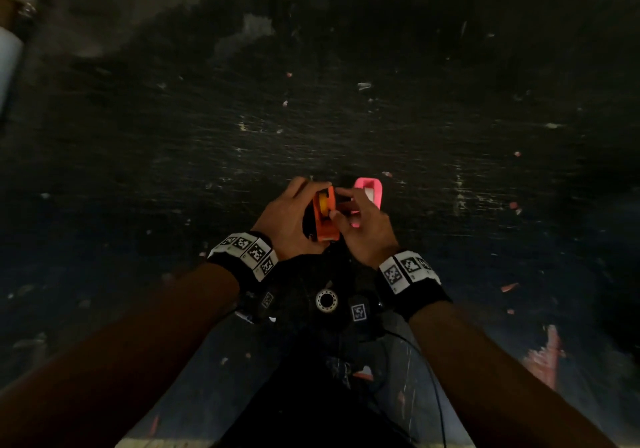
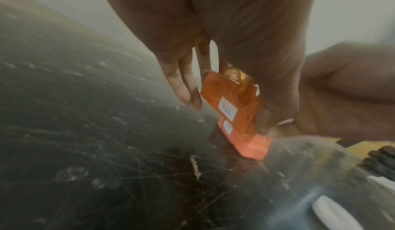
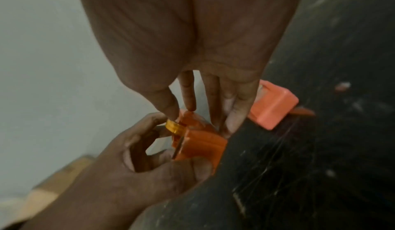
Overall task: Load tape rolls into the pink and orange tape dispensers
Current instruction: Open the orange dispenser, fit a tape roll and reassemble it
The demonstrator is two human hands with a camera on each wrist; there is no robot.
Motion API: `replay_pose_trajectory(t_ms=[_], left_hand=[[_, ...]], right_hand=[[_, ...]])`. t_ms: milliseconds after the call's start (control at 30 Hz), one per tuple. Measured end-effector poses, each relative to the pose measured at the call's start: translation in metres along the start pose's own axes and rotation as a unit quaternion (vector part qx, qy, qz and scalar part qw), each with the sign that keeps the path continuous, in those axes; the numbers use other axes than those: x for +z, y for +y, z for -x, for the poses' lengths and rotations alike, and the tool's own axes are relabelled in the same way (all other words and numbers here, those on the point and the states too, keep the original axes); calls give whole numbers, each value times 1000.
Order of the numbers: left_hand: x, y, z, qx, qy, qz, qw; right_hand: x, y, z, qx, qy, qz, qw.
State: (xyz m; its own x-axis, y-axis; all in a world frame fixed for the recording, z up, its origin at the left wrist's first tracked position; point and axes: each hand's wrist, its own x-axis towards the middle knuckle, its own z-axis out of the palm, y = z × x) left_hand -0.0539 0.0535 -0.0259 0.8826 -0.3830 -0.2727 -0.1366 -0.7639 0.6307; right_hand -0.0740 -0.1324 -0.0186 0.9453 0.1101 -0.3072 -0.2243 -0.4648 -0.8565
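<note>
My left hand (image 1: 304,212) grips the orange tape dispenser (image 1: 327,222) and holds it tilted just above the dark table. A yellow tape roll (image 1: 323,203) sits in the dispenser's slot and sticks out at the top (image 3: 175,127). My right hand (image 1: 346,205) meets it from the right: thumb and forefinger pinch at the roll, while the other fingers (image 3: 235,113) lie along the dispenser's far side. The pink dispenser (image 1: 372,189) lies on the table just right of the hands, with a white roll (image 1: 369,194) in it. The right hand partly covers it.
The table (image 1: 346,118) is black, scratched and strewn with small paper scraps. A pale cylinder (image 1: 8,66) stands at the far left edge. A black camera rig (image 1: 325,298) with cables hangs between my wrists, near the table's front edge.
</note>
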Motion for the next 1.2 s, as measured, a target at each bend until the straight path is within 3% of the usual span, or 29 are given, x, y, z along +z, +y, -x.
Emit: replay_pose_trajectory(t_ms=[167,267,400,500,667,900,1067,1200], left_hand=[[-4,1,12,22,-6,66,998],[-6,5,21,-11,4,148,989],[-3,8,28,-78,59,311,945],[-1,7,31,-98,80,336,933],[3,7,36,-146,80,430,887],[-1,-5,40,-164,138,414,885],[-10,-33,44,-141,155,157,965],[-7,-57,40,-176,105,31,978]], right_hand=[[5,4,4,44,1,-139,989],[0,5,8,64,-13,-206,976],[-6,3,13,80,-31,-262,961],[-7,2,15,82,-50,-277,956],[-9,0,21,86,-73,-290,950],[-11,5,20,92,-25,-303,948],[-20,12,19,99,-7,-309,946],[-22,7,18,98,-16,-308,946]])
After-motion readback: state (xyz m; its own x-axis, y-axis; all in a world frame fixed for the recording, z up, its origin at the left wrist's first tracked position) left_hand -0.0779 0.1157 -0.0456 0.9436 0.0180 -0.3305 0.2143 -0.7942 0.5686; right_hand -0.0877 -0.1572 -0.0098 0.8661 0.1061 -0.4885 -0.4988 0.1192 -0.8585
